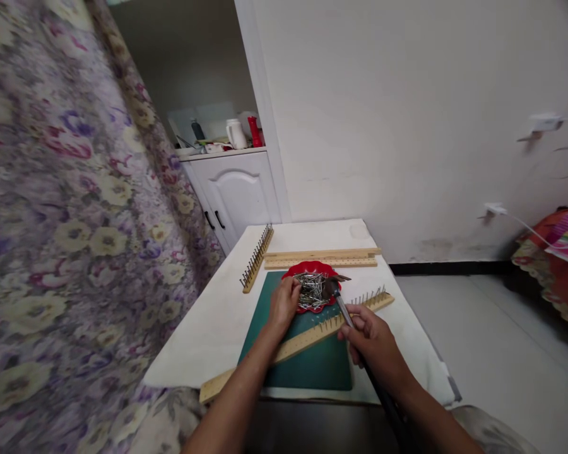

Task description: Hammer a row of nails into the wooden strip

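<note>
My left hand (284, 302) is at the left rim of a red scalloped dish (303, 268) heaped with nails (312, 289). Its fingers are pinched together, and what is between them is too small to make out. A claw hammer (344, 310) is gripped in my right hand (366, 334), its head over the dish's right side and its dark handle running back under my forearm. Between me and the dish, a wooden strip (303, 340) lies slantwise across a green mat (307, 372). Nails stand upright along its right part; holes or marks dot the left part.
Another wooden strip (253, 275) full of upright nails lies at the table's left. Behind the dish are more wooden strips (322, 257). All rest on a white-covered table (203, 315). A floral curtain (76, 252) hangs left; a white cabinet (241, 189) and wall stand behind.
</note>
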Tool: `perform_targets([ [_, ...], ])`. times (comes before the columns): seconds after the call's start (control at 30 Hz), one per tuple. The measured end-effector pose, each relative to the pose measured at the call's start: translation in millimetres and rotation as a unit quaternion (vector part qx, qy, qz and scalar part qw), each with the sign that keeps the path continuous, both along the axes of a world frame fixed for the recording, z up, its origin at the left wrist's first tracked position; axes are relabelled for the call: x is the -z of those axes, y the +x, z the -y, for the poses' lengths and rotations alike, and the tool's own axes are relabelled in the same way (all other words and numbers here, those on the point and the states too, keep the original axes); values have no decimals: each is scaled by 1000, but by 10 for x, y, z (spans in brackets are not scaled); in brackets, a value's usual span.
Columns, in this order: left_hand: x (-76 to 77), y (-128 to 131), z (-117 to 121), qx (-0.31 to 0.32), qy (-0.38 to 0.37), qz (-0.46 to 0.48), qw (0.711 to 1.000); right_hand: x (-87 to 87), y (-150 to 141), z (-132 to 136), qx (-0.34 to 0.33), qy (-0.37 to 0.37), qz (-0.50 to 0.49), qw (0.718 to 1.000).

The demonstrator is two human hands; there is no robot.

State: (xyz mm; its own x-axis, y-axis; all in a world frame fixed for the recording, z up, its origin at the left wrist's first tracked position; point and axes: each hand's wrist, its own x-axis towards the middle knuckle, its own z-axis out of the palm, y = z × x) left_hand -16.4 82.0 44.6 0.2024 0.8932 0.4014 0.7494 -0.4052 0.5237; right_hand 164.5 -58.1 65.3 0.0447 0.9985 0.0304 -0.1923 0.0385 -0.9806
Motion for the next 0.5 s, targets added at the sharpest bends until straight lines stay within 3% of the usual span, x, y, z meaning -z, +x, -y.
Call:
perform_targets([
  [0.1, 57, -100, 225, -11, -28, 140, 990, 4, -1, 10, -1, 4, -6, 1000],
  [0.23, 227, -153, 622, -3, -126, 283, 951, 5, 12, 34, 0, 4, 8, 1000],
  [0.37, 370, -71, 922, -4, -180, 283, 942, 7, 22, 47, 3, 4, 17, 1000],
  [0.5, 388, 30, 981, -5, -168, 247, 954, 20, 10, 49, 1, 2, 18, 1000],
])
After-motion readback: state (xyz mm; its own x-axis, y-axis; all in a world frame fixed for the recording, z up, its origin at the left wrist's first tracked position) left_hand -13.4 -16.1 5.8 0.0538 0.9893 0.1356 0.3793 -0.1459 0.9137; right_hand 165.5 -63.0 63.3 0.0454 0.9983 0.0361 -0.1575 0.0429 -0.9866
